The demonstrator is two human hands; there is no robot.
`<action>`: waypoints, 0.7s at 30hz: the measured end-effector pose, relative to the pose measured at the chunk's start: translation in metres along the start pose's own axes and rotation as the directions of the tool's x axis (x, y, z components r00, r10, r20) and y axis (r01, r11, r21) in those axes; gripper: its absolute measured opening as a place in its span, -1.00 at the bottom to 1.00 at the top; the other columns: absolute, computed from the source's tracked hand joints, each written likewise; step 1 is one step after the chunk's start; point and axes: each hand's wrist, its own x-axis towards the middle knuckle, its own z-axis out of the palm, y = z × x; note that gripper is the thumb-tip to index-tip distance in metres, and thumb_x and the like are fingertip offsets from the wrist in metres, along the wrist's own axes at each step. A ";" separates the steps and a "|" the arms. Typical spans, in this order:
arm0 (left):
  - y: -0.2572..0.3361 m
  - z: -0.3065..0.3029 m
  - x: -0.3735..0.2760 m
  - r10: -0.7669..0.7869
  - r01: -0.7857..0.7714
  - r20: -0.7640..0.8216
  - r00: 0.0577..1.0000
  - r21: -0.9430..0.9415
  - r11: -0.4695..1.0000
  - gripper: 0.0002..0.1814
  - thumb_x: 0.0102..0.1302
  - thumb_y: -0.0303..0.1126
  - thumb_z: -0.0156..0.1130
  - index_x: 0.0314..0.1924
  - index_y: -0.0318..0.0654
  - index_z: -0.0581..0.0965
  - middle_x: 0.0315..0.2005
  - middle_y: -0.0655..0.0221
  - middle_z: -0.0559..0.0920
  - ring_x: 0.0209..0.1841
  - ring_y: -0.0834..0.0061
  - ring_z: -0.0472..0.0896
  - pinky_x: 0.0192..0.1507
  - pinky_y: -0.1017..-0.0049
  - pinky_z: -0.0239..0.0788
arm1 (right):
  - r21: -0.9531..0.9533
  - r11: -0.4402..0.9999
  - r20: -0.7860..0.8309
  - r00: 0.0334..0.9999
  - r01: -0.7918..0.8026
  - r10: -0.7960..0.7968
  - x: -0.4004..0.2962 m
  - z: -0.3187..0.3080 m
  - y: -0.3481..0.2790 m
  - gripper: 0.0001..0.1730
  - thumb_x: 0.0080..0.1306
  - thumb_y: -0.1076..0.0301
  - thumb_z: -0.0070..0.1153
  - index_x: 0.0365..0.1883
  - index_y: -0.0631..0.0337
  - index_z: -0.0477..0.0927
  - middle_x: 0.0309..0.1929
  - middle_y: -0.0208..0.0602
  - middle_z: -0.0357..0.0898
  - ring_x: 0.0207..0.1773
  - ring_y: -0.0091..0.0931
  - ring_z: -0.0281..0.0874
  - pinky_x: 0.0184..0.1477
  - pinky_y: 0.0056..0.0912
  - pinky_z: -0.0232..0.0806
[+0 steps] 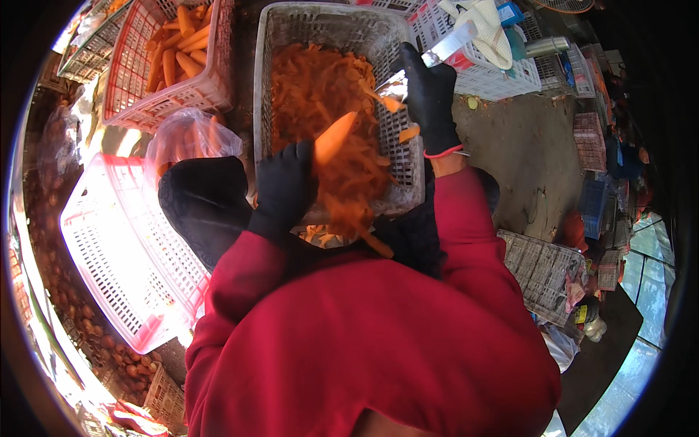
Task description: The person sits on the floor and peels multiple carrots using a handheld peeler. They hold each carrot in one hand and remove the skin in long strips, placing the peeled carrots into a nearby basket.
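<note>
My left hand (285, 183), in a black glove, is closed around the thick end of a peeled orange carrot (336, 139). The carrot's other end points up and to the right, over a heap of carrot peelings (322, 82). These lie in a grey plastic crate (338, 12) between my knees. At the crate's right rim my right hand (431, 104), gloved too, grips a shiny metal blade tool (450, 46), perhaps a peeler or knife. Orange shavings (389, 102) hang at its lower end, apart from the carrot. My fingers hide part of the tool.
Upper left, a pink crate (164, 104) holds carrots (185, 52). A plastic bag (191, 131) with carrots lies by my left knee, above a sunlit pink-white crate (136, 246). Onions (120, 355) cover the ground at far left. A white crate (497, 79) with a cloth (486, 33) stands upper right.
</note>
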 end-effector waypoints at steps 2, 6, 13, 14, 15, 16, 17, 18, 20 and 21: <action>0.001 -0.001 0.005 0.015 -0.015 0.011 1.000 -0.011 1.000 -0.64 0.00 -0.36 0.25 -0.15 -0.17 0.43 -0.45 0.19 0.55 -0.40 0.05 0.54 -0.38 0.19 0.36 | -0.092 0.940 0.133 0.939 0.330 -0.316 -0.018 0.026 -0.006 -0.63 0.30 0.18 0.09 -0.47 0.35 0.64 -0.69 -0.36 0.52 -0.58 -0.59 0.49 -0.49 -0.39 0.28; -0.007 0.000 -0.002 -0.048 0.056 0.041 0.998 -0.200 0.978 -0.55 0.00 -0.42 0.30 -0.06 -0.24 0.43 -0.41 0.21 0.57 -0.37 0.24 0.59 -0.30 0.28 0.39 | -0.034 0.995 0.143 0.985 -0.090 0.094 -0.004 0.012 0.034 -0.60 0.28 0.11 0.12 -0.42 0.36 0.65 -0.64 -0.39 0.54 -0.55 -0.58 0.50 -0.46 -0.44 0.28; -0.011 0.002 -0.002 -0.156 0.206 0.137 0.978 -0.548 0.811 -0.39 -0.07 -0.28 0.38 0.02 -0.27 0.39 -0.39 0.03 0.59 -0.28 -0.04 0.58 -0.30 0.13 0.39 | -0.037 0.981 0.412 0.897 0.190 -0.159 -0.066 0.013 0.031 -0.66 0.31 0.17 0.08 -0.36 0.35 0.59 -0.53 -0.17 0.58 -0.46 -0.34 0.54 -0.40 -0.31 0.31; -0.010 0.000 -0.002 -0.146 0.206 0.155 0.977 -0.518 0.830 -0.39 -0.07 -0.28 0.38 0.02 -0.28 0.40 -0.39 0.03 0.59 -0.28 -0.04 0.58 -0.31 0.13 0.39 | -0.059 0.937 0.436 0.853 0.344 -0.286 -0.072 0.015 0.019 -0.65 0.31 0.16 0.07 -0.40 0.34 0.58 -0.54 -0.09 0.57 -0.49 -0.24 0.53 -0.42 -0.26 0.30; -0.009 -0.002 -0.003 -0.121 0.190 0.167 0.979 -0.499 0.846 -0.38 -0.07 -0.29 0.38 0.03 -0.27 0.39 -0.39 0.03 0.59 -0.28 -0.03 0.58 -0.31 0.13 0.39 | -0.181 0.883 0.536 0.796 0.432 -0.279 -0.070 0.016 0.032 -0.74 0.28 0.24 0.06 -0.41 0.30 0.59 -0.54 -0.10 0.55 -0.48 -0.24 0.53 -0.41 -0.25 0.33; -0.007 -0.003 -0.002 -0.095 0.168 0.174 0.980 -0.479 0.861 -0.37 -0.07 -0.29 0.37 0.05 -0.26 0.39 -0.39 0.03 0.59 -0.27 -0.03 0.58 -0.31 0.13 0.39 | -0.286 0.801 0.630 0.733 0.526 -0.256 -0.063 0.019 0.061 -0.82 0.25 0.32 0.05 -0.41 0.25 0.59 -0.54 -0.12 0.53 -0.46 -0.24 0.53 -0.39 -0.24 0.35; -0.005 -0.005 -0.001 -0.074 0.149 0.177 0.981 -0.464 0.873 -0.37 -0.07 -0.30 0.37 0.06 -0.26 0.39 -0.38 0.03 0.59 -0.27 -0.03 0.58 -0.30 0.13 0.39 | -0.368 0.692 0.720 0.661 0.621 -0.210 -0.061 0.019 0.089 -0.88 0.21 0.40 0.04 -0.41 0.20 0.60 -0.54 -0.14 0.51 -0.44 -0.24 0.53 -0.38 -0.24 0.37; 0.002 -0.015 0.003 -0.058 0.154 0.217 0.974 -0.453 0.878 -0.37 -0.07 -0.37 0.39 0.07 -0.27 0.40 -0.33 0.05 0.58 -0.25 0.08 0.59 -0.24 0.24 0.39 | -0.424 0.643 0.730 0.661 0.637 -0.173 -0.065 0.015 0.113 -0.89 0.18 0.39 0.04 -0.45 0.17 0.59 -0.54 -0.16 0.51 -0.44 -0.24 0.53 -0.39 -0.20 0.37; 0.004 -0.007 -0.008 0.039 -0.077 -0.095 0.995 -0.444 0.893 -0.33 -0.08 -0.44 0.40 0.11 -0.28 0.40 -0.28 0.03 0.56 -0.23 0.09 0.60 -0.18 0.34 0.41 | -0.466 0.478 0.795 0.590 0.744 -0.144 -0.081 0.002 0.169 -0.90 0.15 0.36 0.05 -0.48 0.13 0.59 -0.53 -0.18 0.51 -0.43 -0.23 0.53 -0.40 -0.16 0.37; 0.010 -0.026 0.009 0.013 0.043 0.096 0.995 -0.562 0.826 -0.33 -0.09 -0.29 0.40 0.06 -0.27 0.38 -0.30 0.05 0.58 -0.26 -0.03 0.57 -0.20 0.14 0.39 | -0.446 0.352 0.842 0.519 0.823 -0.147 -0.088 -0.006 0.188 -0.89 0.14 0.34 0.05 -0.47 0.11 0.59 -0.53 -0.18 0.51 -0.43 -0.23 0.53 -0.40 -0.15 0.37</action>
